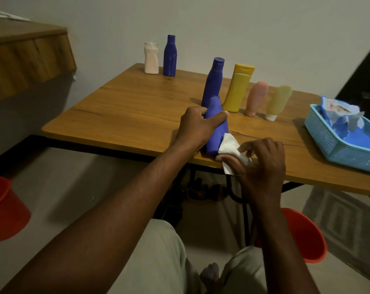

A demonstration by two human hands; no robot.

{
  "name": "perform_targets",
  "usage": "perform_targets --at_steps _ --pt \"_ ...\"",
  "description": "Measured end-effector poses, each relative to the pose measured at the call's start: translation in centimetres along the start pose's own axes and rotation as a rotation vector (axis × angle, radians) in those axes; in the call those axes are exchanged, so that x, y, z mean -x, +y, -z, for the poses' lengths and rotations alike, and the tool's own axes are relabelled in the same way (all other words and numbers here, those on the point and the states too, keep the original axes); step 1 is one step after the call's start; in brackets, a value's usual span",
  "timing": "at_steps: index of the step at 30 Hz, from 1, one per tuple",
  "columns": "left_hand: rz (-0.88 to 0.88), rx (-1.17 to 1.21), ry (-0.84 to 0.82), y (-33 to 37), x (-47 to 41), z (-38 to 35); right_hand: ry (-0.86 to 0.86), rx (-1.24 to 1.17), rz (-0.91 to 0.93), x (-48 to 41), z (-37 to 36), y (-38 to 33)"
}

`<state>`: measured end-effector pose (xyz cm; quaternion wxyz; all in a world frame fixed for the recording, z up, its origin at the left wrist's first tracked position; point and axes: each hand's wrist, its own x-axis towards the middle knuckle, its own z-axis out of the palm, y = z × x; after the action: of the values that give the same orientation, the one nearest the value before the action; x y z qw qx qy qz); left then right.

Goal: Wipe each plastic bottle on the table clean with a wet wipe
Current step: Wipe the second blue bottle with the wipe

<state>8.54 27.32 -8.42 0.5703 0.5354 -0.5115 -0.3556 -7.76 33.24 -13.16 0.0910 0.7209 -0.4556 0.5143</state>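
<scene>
Blue bottle [217,128] stood tilted near the front edge of the desk [126,115], left hand [197,127] curled round its upper body, thumb across the front. Right hand [262,164] pinched a white wet wipe [229,146] against the bottle's lower side. Just behind stood a row of tall blue bottle [213,81], yellow bottle [239,88], pink tube [255,98] and pale tube [278,101]; white bottle [151,58] and dark blue bottle [169,56] at the far edge, blue basket [328,141] at right.

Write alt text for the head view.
The left hand grips a tilted blue bottle at the table edge while the right hand holds a wet wipe against its base. Six other bottles stand behind; a blue basket sits at right.
</scene>
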Motion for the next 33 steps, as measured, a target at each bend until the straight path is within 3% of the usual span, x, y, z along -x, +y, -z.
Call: perform_targets --at_steps 9,15,26,33 --pt "-0.011 -0.028 -0.009 0.3 0.1 0.1 -0.006 -0.023 0.063 -0.1 -1.5 -2.3" --pt "0.041 0.050 -0.009 1.0 0.1 0.4 0.029 -0.035 -0.004 0.3 0.0 -0.3" --pt "-0.081 0.056 0.030 3.6 2.1 1.7 0.076 -0.141 0.056 -0.3 0.2 -3.6" --pt "-0.038 0.097 0.079 3.9 3.2 2.3 0.056 -0.440 -0.182 -0.5 1.1 -3.8"
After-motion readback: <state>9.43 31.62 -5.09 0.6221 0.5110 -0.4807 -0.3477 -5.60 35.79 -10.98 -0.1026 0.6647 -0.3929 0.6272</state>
